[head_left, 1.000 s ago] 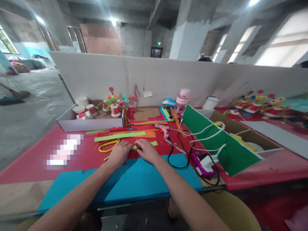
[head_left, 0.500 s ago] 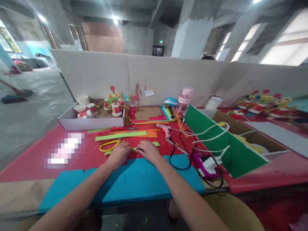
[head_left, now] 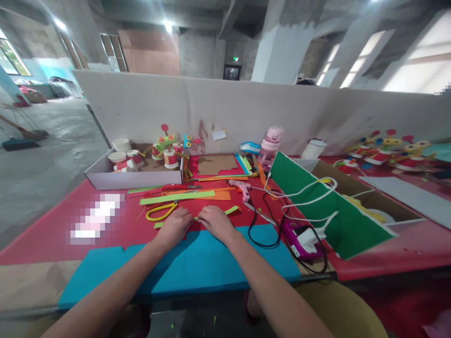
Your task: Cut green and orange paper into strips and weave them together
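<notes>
Bridging both hands (head_left: 177, 223), green strip (head_left: 196, 218)

Green strip (head_left: 232, 211): matt paper, smooth face shown
Worktop (head_left: 45, 239): covered with smooth red sheeting, faint sheen seen
Blue panel (head_left: 183, 267): matt, smooth; material can't be told
Glue gun (head_left: 242, 188): moulded in smooth plastic
Pink bottle (head_left: 270, 145): made of glossy, see-through plastic
Floor (head_left: 70, 126): finished smooth, shine seen, concrete-like

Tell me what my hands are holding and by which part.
Your left hand and right hand seem to pinch a green paper strip around its middle; the fingertips are partly hidden.
</notes>
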`<state>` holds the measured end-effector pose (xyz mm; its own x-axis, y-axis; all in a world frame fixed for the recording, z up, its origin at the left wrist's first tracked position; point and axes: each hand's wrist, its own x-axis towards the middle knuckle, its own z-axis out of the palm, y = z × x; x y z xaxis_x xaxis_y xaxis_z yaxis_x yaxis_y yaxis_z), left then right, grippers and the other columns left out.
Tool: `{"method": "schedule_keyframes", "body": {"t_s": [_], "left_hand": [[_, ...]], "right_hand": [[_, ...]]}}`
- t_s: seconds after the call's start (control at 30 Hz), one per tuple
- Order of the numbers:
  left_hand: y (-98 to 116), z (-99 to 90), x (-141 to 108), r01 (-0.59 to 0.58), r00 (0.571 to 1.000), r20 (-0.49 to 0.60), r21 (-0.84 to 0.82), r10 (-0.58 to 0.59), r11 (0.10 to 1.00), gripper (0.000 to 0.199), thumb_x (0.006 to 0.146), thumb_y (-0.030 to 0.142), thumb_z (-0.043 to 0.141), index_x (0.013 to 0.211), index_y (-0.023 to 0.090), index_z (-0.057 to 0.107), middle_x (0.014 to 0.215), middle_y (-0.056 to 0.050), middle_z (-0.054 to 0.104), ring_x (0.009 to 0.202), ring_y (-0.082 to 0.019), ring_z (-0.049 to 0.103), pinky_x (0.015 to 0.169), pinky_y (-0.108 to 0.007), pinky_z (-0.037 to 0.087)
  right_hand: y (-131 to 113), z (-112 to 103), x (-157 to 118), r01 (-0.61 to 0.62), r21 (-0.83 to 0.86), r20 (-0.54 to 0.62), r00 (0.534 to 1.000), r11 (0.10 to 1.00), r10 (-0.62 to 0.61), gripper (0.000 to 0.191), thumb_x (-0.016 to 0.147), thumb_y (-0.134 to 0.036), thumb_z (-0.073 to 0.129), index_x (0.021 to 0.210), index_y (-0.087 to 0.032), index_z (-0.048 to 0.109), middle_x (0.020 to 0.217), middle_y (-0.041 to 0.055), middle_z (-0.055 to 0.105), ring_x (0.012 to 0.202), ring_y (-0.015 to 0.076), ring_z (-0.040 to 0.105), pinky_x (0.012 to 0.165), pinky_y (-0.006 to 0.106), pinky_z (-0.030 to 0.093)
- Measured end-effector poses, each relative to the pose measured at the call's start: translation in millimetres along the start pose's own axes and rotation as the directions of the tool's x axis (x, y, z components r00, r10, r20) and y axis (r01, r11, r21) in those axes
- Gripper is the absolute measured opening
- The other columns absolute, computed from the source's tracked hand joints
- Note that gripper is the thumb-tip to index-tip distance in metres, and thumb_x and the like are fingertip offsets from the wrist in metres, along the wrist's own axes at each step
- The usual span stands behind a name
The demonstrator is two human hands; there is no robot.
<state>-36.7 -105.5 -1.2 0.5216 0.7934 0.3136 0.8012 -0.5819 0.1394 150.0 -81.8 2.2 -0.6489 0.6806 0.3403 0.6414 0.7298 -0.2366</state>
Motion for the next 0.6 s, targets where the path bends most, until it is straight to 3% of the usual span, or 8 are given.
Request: {"method": "schedule_keyframes", "body": {"t_s": [0.13,0.27,0.43,0.6], "left_hand": [[-1.9,-4.6,-3.2,0.044,0.998,0.052,0.001,-0.044,0.999,0.028,0.092,0.021,0.041,0.083,0.015,0.067,0.08,-0.009,0.06,0.082,-0.021,0.053,0.077,-0.033,0.041],[-9.1,-7.9,0.4,0.182,0.98,0.095,-0.099,-0.173,0.978,0.022,0.089,0.02,0.048,0.083,0.017,0.068,0.081,-0.007,0.063,0.083,-0.019,0.056,0.075,-0.028,0.041],[-13.2,-14.2,11.9,0.386,0.908,0.21,-0.088,-0.361,0.918,0.017,0.085,0.024,0.052,0.076,0.017,0.065,0.08,-0.006,0.066,0.075,-0.017,0.059,0.063,-0.025,0.037],[-9.3,-18.2,18.9,0.445,0.859,0.27,0.031,-0.436,0.895,0.018,0.085,0.027,0.05,0.077,0.017,0.062,0.081,-0.007,0.067,0.076,-0.019,0.061,0.058,-0.025,0.035]], "right_hand": [[7.7,5.8,-3.3,-0.055,0.135,-0.023,0.998,0.989,0.058,0.007,0.085,-0.022,0.063,0.082,-0.017,0.067,0.084,0.0042,0.063,0.083,0.0159,0.056,0.073,0.026,0.04],[10.3,7.0,-2.8,-0.186,0.221,-0.016,0.981,0.957,0.194,0.009,0.085,-0.025,0.065,0.08,-0.018,0.068,0.085,0.0038,0.064,0.082,0.015,0.057,0.071,0.024,0.04],[11.0,6.8,3.6,-0.322,0.212,0.027,0.946,0.923,0.323,0.018,0.085,-0.035,0.064,0.076,-0.02,0.068,0.082,0.003,0.066,0.081,0.0157,0.057,0.07,0.026,0.038],[12.3,6.2,9.8,-0.411,0.195,0.09,0.911,0.89,0.401,0.019,0.083,-0.038,0.065,0.076,-0.02,0.065,0.079,0.0011,0.068,0.074,0.0142,0.058,0.061,0.024,0.034]]}}
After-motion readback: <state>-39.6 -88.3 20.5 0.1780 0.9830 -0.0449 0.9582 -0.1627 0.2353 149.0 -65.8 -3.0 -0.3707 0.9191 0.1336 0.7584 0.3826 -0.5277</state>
